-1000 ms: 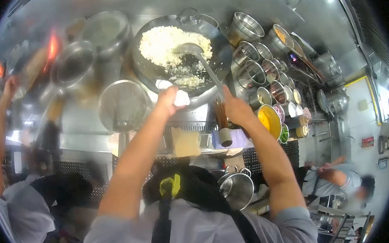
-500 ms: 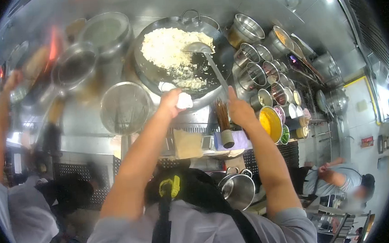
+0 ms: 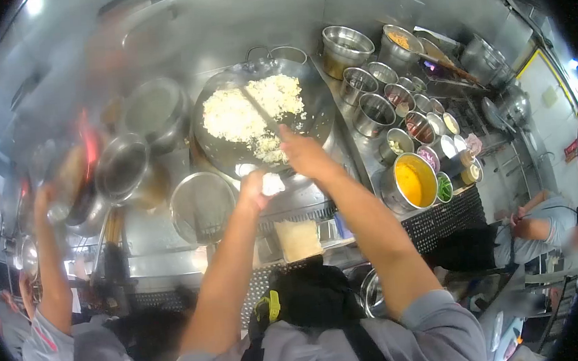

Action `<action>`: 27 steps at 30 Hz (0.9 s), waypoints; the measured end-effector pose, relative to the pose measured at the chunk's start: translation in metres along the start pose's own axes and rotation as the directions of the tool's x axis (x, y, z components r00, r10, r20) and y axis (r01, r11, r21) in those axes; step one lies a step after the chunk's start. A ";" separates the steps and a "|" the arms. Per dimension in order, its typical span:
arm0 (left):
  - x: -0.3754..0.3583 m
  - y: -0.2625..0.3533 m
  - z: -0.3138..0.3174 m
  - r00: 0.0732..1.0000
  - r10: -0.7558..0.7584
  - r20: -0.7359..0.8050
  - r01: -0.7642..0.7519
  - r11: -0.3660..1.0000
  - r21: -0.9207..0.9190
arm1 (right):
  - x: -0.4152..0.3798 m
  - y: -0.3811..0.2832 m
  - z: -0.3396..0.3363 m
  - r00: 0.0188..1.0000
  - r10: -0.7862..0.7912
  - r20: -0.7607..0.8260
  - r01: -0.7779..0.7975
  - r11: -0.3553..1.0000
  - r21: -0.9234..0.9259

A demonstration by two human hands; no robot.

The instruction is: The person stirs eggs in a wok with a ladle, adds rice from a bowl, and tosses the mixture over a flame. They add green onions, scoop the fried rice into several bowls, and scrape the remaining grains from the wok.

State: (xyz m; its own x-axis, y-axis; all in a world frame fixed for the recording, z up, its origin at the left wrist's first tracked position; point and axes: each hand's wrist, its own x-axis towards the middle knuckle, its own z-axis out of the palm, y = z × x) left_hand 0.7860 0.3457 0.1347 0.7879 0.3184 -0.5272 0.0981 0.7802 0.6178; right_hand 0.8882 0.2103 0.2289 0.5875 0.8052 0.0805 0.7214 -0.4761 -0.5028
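A large dark wok (image 3: 316, 114) sits on the stove in front of me, with pale yellow-white food (image 3: 237, 120) that looks like egg fried rice. My left hand (image 3: 254, 188) is closed round a folded white cloth (image 3: 273, 184) at the wok's near rim; whether a handle lies under the cloth is hidden. My right hand (image 3: 306, 153) grips the long handle of a metal ladle (image 3: 261, 109). The ladle slants over the wok, its bowl blurred among the food near the far left side.
Steel pots and small tubs stand at the right, including a pot of orange-yellow liquid (image 3: 411, 183) and a tub of chopped greens (image 3: 444, 187). A round strainer (image 3: 202, 204) lies left of the wok. Flames (image 3: 89, 138) rise near a co-worker's hand (image 3: 45, 193). Another person (image 3: 544, 225) stands right.
My right hand has moved left over the wok's near edge, and the ladle bowl has gone from the right side to the far left. The food has shifted; the camera view has tilted.
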 end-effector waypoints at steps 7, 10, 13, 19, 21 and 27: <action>0.010 0.002 -0.007 0.999 0.034 -0.031 -0.035 0.999 -0.026 | -0.109 0.026 -0.037 0.944 0.171 0.284 -0.081 0.949 -0.304; 0.033 -0.014 -0.010 0.998 0.038 -0.050 -0.042 0.995 -0.086 | -0.136 0.042 -0.049 0.981 0.157 0.116 -0.103 0.921 -0.377; -0.039 -0.014 0.020 0.989 0.111 -0.093 -0.125 0.981 -0.151 | -0.189 0.017 -0.087 0.985 0.129 0.111 -0.101 0.968 -0.230; -0.118 0.022 0.049 0.996 -0.090 0.015 0.091 0.989 -0.117 | -0.221 -0.038 -0.200 0.724 0.476 0.500 -0.457 0.873 -0.171; -0.082 0.003 0.038 1.000 -0.006 -0.018 0.004 0.994 -0.113 | -0.181 0.011 -0.144 0.933 0.095 0.347 -0.031 0.982 -0.184; -0.111 -0.086 -0.012 0.978 -0.071 -0.196 0.034 0.983 -0.182 | -0.141 0.013 -0.077 0.995 0.045 0.089 -0.018 0.959 -0.282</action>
State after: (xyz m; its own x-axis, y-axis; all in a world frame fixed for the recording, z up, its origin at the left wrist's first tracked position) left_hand 0.6831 0.2503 0.1330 0.6446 0.3618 -0.6735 0.0125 0.8758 0.4825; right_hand 0.8424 0.0634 0.2771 0.5845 0.8112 -0.0197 0.7845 -0.5711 -0.2415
